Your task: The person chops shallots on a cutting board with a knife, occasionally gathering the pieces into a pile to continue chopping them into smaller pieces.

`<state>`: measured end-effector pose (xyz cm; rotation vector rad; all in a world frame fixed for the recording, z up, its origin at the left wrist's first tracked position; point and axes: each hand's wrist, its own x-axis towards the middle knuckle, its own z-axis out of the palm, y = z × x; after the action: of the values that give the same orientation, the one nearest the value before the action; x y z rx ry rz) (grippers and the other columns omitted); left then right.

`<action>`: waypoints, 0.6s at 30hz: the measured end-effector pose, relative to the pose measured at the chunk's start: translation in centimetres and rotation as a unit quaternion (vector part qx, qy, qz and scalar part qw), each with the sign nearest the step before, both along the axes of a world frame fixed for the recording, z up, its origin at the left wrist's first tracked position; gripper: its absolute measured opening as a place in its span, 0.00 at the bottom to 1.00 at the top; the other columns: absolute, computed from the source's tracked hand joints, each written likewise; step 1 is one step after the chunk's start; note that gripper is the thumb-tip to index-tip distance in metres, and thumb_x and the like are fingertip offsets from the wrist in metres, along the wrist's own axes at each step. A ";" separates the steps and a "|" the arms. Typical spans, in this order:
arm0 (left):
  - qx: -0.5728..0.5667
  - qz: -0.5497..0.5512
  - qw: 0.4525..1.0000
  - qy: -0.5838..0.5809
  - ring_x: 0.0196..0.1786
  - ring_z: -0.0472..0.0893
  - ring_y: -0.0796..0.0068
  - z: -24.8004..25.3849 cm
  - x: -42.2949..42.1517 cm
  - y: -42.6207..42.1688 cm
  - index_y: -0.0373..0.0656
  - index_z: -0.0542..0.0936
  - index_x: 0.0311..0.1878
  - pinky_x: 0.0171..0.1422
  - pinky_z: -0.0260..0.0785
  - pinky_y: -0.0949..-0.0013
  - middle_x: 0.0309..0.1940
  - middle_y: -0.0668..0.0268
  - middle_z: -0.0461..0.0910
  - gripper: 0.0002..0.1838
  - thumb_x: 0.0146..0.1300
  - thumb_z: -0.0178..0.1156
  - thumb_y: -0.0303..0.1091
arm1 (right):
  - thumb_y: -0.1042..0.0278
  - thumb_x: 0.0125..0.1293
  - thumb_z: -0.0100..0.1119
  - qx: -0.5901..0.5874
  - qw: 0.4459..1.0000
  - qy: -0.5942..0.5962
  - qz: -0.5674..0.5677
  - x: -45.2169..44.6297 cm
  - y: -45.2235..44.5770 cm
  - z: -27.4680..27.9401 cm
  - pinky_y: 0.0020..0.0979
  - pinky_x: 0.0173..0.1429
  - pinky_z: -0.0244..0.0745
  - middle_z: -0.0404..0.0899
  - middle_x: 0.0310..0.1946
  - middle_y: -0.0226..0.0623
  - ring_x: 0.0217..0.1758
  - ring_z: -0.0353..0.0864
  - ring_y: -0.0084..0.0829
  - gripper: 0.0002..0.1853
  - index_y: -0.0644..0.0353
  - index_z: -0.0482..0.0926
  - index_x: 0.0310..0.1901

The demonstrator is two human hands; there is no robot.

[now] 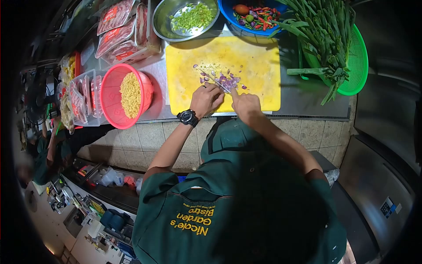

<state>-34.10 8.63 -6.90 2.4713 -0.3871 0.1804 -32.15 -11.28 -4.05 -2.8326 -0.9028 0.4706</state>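
On the yellow cutting board (259,61) lies a loose pile of chopped purple shallot (229,82), with pale minced bits above it. My right hand (246,105) is closed around the handle of a knife (215,82), its index finger stretched along the top. The blade slants up and left through the shallot pieces. Close beside the blade, my left hand (206,101) rests on the board with fingers curled and pressed together; whatever may be under them is hidden. A black watch (188,118) is on the left wrist.
Left of the board are a pink basket (110,94) of minced yellow bits and packed meat trays (118,37). Behind stand a steel bowl (160,26) of chopped greens and a blue basin (226,13) of chillies. Leafy greens (325,39) overhang a green basket (360,66). Another person (48,149) is at far left.
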 end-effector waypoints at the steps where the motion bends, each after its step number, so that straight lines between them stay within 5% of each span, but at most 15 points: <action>1: -0.005 0.003 1.000 -0.004 0.33 0.84 0.62 -0.1 0.1 -0.2 0.46 0.87 0.33 0.38 0.77 0.63 0.33 0.67 0.86 0.04 0.59 0.70 0.34 | 0.68 0.68 0.57 -0.033 0.999 0.032 0.009 0.7 -0.4 1.4 0.35 0.35 0.81 0.88 0.28 0.37 0.34 0.91 0.33 0.11 0.55 0.73 0.50; 6: -0.022 0.053 0.998 0.025 0.49 0.83 0.57 0.0 0.3 -0.4 0.46 0.87 0.43 0.56 0.75 0.55 0.47 0.62 0.84 0.14 0.58 0.74 0.41 | 0.69 0.68 0.58 -0.101 0.994 -0.001 0.034 2.5 -1.7 3.3 0.36 0.35 0.81 0.88 0.29 0.35 0.34 0.91 0.33 0.12 0.55 0.74 0.52; 9: 0.000 0.213 0.977 0.007 0.58 0.79 0.51 0.1 0.6 -1.5 0.44 0.84 0.53 0.64 0.71 0.50 0.53 0.56 0.81 0.25 0.55 0.77 0.45 | 0.69 0.67 0.60 -0.106 0.994 0.019 0.026 2.9 -1.8 2.2 0.36 0.35 0.81 0.88 0.29 0.35 0.34 0.91 0.34 0.15 0.56 0.74 0.54; 14: -0.030 0.143 0.988 0.041 0.54 0.81 0.51 -0.2 0.3 -1.9 0.41 0.86 0.49 0.59 0.76 0.56 0.49 0.55 0.84 0.17 0.62 0.73 0.41 | 0.61 0.71 0.61 -0.031 0.999 -0.014 0.000 2.0 -0.9 -3.0 0.38 0.35 0.81 0.88 0.29 0.37 0.34 0.91 0.35 0.18 0.57 0.71 0.57; 18: -0.053 0.120 0.989 0.072 0.48 0.84 0.54 0.0 0.1 -1.9 0.43 0.87 0.50 0.53 0.78 0.60 0.44 0.57 0.86 0.13 0.64 0.71 0.36 | 0.58 0.73 0.59 -0.045 0.999 0.010 -0.003 2.5 -0.6 -1.2 0.37 0.34 0.81 0.88 0.30 0.38 0.34 0.91 0.36 0.19 0.56 0.70 0.58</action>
<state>-34.00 6.72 -6.94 2.4026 -0.0159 0.1167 -29.65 -11.85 -5.29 -2.9045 -0.8910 0.5497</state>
